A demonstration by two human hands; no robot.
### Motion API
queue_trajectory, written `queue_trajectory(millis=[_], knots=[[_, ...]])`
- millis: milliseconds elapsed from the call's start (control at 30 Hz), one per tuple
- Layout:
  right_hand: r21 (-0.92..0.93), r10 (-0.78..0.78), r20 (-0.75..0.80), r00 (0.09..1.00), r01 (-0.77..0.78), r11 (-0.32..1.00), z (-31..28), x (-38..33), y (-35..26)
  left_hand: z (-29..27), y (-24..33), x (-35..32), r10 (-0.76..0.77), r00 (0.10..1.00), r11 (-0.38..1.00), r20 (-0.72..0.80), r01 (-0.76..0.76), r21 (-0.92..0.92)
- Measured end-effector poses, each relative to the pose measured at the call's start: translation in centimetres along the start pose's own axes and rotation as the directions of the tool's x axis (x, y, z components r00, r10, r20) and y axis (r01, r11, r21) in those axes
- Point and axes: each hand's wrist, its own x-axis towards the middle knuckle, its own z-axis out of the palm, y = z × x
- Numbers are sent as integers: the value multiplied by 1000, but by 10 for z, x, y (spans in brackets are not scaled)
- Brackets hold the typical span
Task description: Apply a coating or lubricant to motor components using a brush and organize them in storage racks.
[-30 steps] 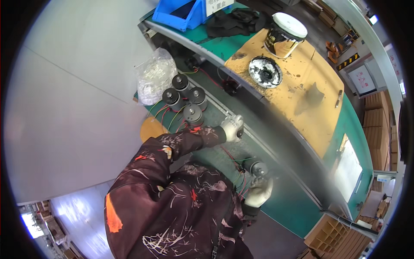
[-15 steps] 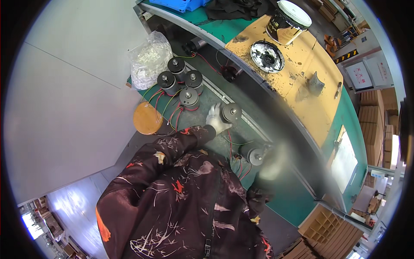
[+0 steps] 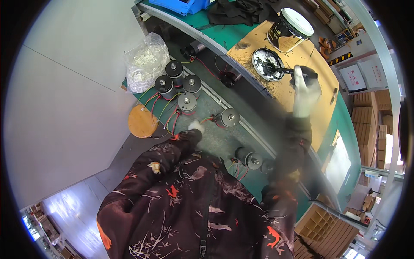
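Black rod-like tool (image 3: 286, 71), in the head view: being grasped in the white-gloved right hand (image 3: 306, 88), reaching over a round, paste-smeared dish (image 3: 260, 60). Showing the left hand (image 3: 196, 126) near a wired, cylindrical metal motor (image 3: 227, 118), but hiding too much to tell clenched from released. Bearing a printed label: bucket (image 3: 282, 39), on a stained tan board (image 3: 323, 114), atop the green counter (image 3: 346, 123).

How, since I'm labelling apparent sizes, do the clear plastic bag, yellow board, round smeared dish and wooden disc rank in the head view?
1. Yellow board
2. Clear plastic bag
3. Round smeared dish and wooden disc: too alike to rank.
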Motion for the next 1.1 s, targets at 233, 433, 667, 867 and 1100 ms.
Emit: queue_trajectory(millis=[233,433,667,867,1100], knots=[[-334,12,81,997,16,943,16,19,20,-88,-65,-24,255,964,948,-71,-235,213],[-182,-52,-39,998,44,982,6,-22,-19,-80,-108,-37,276,954,918,117,-298,262],[-328,244,29,969,-221,918,6,-168,72,-73,-130,-43,94,969,987,230,-121,108],[-351,304,-60,951,-305,885,13,-202,103,-76,-128,-47,61,970,989,237,-91,117],[-266,362,-57,930,-364,893,14,-210,125,-63,-143,-39,95,979,986,179,-118,119]])
